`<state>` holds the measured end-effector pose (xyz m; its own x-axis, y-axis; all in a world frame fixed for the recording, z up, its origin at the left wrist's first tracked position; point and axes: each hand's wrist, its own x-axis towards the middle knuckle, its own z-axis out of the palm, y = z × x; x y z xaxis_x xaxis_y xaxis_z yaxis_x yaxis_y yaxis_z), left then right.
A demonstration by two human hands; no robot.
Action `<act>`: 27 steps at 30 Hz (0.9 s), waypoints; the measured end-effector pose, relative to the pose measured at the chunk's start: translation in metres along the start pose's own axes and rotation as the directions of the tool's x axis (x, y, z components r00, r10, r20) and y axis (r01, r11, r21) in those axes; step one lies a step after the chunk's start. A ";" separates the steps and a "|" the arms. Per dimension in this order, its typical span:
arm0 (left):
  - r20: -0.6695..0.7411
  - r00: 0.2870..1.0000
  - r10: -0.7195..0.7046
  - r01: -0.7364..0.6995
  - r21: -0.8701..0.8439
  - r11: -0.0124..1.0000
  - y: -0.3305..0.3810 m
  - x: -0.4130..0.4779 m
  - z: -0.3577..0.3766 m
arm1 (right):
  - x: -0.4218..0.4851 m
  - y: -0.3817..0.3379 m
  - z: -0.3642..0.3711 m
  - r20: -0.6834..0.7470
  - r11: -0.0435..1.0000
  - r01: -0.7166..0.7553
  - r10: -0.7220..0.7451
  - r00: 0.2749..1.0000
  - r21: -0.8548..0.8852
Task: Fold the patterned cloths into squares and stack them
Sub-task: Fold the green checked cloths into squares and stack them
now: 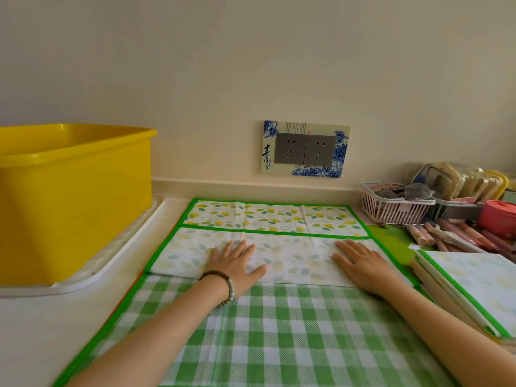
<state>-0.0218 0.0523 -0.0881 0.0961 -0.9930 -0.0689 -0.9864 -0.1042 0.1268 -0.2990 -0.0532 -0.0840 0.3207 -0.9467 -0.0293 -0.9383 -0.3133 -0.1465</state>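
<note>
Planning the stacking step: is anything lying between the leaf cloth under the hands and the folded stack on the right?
Nothing visible does. The leaf cloth lies right beside the folded stack, with only bare surface between; the pens lie farther back, off that path.

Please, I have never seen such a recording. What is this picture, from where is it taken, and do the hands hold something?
No machine: only a person's bare hands. The one picture comes from a camera worn on the head, looking forward and down. The left hand and the right hand lie flat on a partly folded leaf-patterned cloth with a green border; they press it and grip nothing. Under it lies a green-and-white checked cloth. A stack of folded cloths lies at the right; a yellow plastic tub stands on a white tray at the left.
</note>
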 end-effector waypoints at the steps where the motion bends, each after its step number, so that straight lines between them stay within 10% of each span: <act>1: -0.001 1.000 0.000 0.000 0.001 1.000 0.000 0.001 0.001 | -0.002 0.012 -0.003 0.002 0.999 -0.032 0.032 0.999 -0.011; 27: 0.005 0.999 -0.041 0.041 -0.010 0.999 0.003 -0.004 -0.002 | -0.012 -0.105 0.020 -0.003 0.960 0.271 -0.271 0.962 0.067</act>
<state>-0.0247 0.0563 -0.0856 0.1356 -0.9876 -0.0785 -0.9803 -0.1453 0.1338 -0.2023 -0.0073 -0.0876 0.5629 -0.8264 0.0149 -0.8055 -0.5525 -0.2144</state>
